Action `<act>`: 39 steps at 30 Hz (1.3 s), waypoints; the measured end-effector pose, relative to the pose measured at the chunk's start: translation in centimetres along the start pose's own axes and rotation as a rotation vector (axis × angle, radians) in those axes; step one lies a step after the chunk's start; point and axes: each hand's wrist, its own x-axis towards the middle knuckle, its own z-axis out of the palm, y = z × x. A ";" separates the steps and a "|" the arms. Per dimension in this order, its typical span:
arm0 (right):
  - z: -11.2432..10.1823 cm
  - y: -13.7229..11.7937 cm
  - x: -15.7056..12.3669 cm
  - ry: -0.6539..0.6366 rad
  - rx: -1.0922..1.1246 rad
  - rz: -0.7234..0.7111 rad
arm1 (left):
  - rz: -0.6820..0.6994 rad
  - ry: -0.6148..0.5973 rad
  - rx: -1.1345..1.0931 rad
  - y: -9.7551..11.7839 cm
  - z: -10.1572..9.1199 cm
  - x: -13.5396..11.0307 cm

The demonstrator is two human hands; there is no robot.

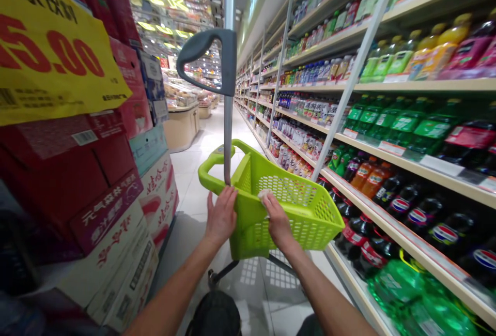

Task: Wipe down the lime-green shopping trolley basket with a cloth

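Note:
A lime-green shopping basket (248,225) with perforated sides sits on a wheeled frame in front of me. My left hand (221,216) grips its near left edge, at the foot of a grey metal pole (228,134). A dark grey loop handle (228,62) is fixed to that pole. Pinched in my right hand (278,222) is a small white cloth (264,195), pressed at the basket's near rim; most of it is hidden by the fingers. Through the basket's open top, its perforated inner wall shows.
Drink shelves (411,160) run along the right, with large green bottles (406,284) low down. Stacked cartons (58,181) stand close on the left under a yellow price sign (54,51). A tiled aisle (213,124) leads ahead past a beige display counter (180,129).

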 end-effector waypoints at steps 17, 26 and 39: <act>-1.0 -11.5 9.7 0.189 0.288 -0.313 | -0.107 -0.016 0.193 -4.5 -2.3 2.3; -7.1 -12.4 19.9 0.203 -0.087 -0.699 | -0.088 -0.073 0.205 -4.2 -1.6 3.3; -6.5 -10.4 18.5 0.054 -0.167 -0.771 | -0.036 0.007 0.191 -4.1 -0.5 2.0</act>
